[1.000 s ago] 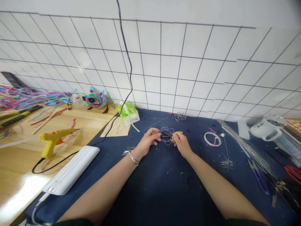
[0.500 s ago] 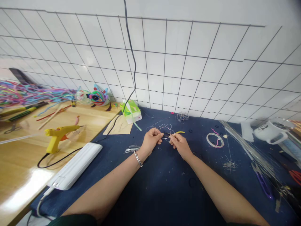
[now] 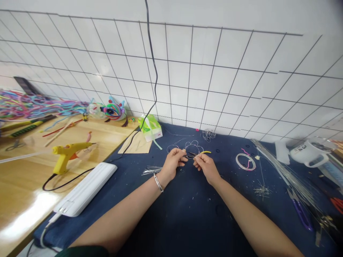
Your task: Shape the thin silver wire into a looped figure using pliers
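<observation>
Between my hands is a thin wire frame [image 3: 193, 141] bent into several petal-like loops. My left hand [image 3: 173, 162] pinches the wire at its left side, thumb against index finger. My right hand [image 3: 207, 165] pinches it at the lower right, fingers curled. Pliers with a yellow handle [image 3: 206, 152] lie behind the fingers, their dark jaws [image 3: 191, 154] showing in the gap between my hands. A bundle of cut wire pieces [image 3: 151, 170] lies beside my left wrist, which wears a silver bangle [image 3: 158, 183].
At the left are a yellow glue gun [image 3: 70, 152], a white power strip [image 3: 87, 189] and a green tissue pack [image 3: 150, 127]. To the right lie a wire coil [image 3: 245, 162], long straight wires [image 3: 284, 171], purple-handled scissors [image 3: 301, 213] and a white mug [image 3: 309, 152]. Tangled wire [image 3: 208, 135] sits by the wall.
The wire loops have shifted slightly, and the pliers' jaws show more clearly between my hands. My left fingers have spread a little. The whole view has tilted slightly.
</observation>
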### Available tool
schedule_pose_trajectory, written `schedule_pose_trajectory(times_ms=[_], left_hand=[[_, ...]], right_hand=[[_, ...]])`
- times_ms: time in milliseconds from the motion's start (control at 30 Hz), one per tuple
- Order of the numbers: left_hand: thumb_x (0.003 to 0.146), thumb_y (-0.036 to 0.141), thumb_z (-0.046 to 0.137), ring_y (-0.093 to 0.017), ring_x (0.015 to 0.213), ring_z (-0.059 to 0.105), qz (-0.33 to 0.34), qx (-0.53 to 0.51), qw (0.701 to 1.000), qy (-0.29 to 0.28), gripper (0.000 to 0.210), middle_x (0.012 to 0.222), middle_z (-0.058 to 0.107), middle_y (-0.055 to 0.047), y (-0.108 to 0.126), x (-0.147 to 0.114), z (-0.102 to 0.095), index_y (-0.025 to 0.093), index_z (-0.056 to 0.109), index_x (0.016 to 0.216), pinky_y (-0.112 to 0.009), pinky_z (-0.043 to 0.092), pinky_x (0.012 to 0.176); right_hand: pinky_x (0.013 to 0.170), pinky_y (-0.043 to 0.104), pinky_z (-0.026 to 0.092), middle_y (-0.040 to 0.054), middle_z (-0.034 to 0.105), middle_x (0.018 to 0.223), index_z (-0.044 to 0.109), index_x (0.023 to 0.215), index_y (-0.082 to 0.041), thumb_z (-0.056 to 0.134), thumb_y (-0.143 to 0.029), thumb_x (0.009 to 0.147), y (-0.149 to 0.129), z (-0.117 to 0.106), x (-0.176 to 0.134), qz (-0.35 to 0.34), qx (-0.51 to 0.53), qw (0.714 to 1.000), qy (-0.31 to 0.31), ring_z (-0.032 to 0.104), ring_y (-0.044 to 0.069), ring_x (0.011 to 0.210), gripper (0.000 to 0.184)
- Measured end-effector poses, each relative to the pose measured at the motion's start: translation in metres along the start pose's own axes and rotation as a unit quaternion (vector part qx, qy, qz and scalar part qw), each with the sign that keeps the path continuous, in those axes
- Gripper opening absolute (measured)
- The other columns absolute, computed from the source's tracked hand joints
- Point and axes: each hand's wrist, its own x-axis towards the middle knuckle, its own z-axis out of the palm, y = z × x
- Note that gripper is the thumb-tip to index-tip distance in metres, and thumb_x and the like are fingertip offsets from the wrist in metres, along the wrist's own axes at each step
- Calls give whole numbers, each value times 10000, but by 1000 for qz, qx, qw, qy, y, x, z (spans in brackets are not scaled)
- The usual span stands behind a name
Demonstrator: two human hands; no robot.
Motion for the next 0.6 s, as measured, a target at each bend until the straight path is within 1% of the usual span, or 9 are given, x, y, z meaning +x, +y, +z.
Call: schedule_pose_trajectory(times_ms=[100, 167, 200, 233, 333, 400, 467, 533, 600], left_hand=[[693, 410, 632, -86, 627, 550, 30, 6, 999, 23, 290, 685, 559, 11, 11, 7, -10, 160, 537, 803, -160, 393, 496], [675, 373, 657, -79, 642, 530, 63, 28, 998, 15, 275, 716, 571, 15, 19, 11, -14, 163, 555, 819, -170, 399, 552], [659, 354, 673, -80, 643, 522, 75, 41, 996, -5, 280, 725, 576, 15, 22, 11, -16, 164, 563, 834, -178, 398, 570], [648, 343, 682, -81, 634, 516, 72, 57, 995, -31, 282, 721, 581, 13, 25, 12, -17, 161, 571, 833, -184, 395, 576], [653, 357, 675, -67, 519, 463, 25, 88, 990, -105, 259, 643, 571, 10, 28, 11, -18, 148, 573, 767, -184, 340, 487], [681, 384, 646, -50, 444, 400, 8, 79, 990, -120, 258, 583, 541, 19, 25, 10, -16, 147, 546, 704, -181, 277, 427], [708, 401, 617, -38, 415, 355, 21, 47, 994, -100, 274, 560, 510, 32, 20, 8, -13, 152, 509, 670, -177, 241, 405], [721, 406, 605, -31, 407, 321, 38, 10, 997, -59, 275, 559, 482, 46, 14, 7, -9, 160, 489, 678, -171, 222, 395], [726, 412, 599, -26, 393, 280, 31, -25, 999, -30, 273, 560, 460, 56, 8, 5, -6, 169, 477, 703, -167, 184, 377]], right_hand=[[504, 215, 404, 9, 599, 664, 575, 765, -187, 482, -399, 784, -2, -5, 3, 8, -11, 999, -30, 523, 106, 577, 232], [499, 215, 401, 2, 598, 635, 580, 744, -185, 500, -390, 772, -4, -6, 3, 13, -19, 998, -53, 516, 101, 549, 221], [500, 214, 400, -2, 597, 625, 582, 735, -185, 508, -386, 767, -4, -6, 3, 14, -23, 998, -63, 512, 98, 538, 216], [500, 214, 399, -5, 596, 616, 583, 728, -184, 515, -383, 762, -5, -6, 3, 15, -26, 997, -71, 508, 95, 528, 212], [500, 212, 396, -9, 592, 605, 586, 724, -185, 526, -382, 757, -6, -5, 3, 16, -35, 996, -83, 499, 92, 517, 209], [500, 212, 394, -11, 589, 604, 584, 723, -187, 522, -389, 760, -5, -4, 2, 15, -38, 996, -80, 494, 91, 514, 215], [504, 213, 396, -10, 588, 615, 579, 728, -189, 508, -397, 769, -5, -1, 1, 13, -39, 997, -71, 493, 91, 518, 223], [506, 214, 399, -8, 586, 629, 575, 740, -192, 489, -405, 782, -4, 4, -2, 9, -39, 997, -62, 495, 92, 527, 233], [503, 215, 401, -7, 584, 632, 575, 746, -195, 475, -409, 790, -3, 9, -5, 4, -41, 997, -59, 498, 96, 531, 240]])
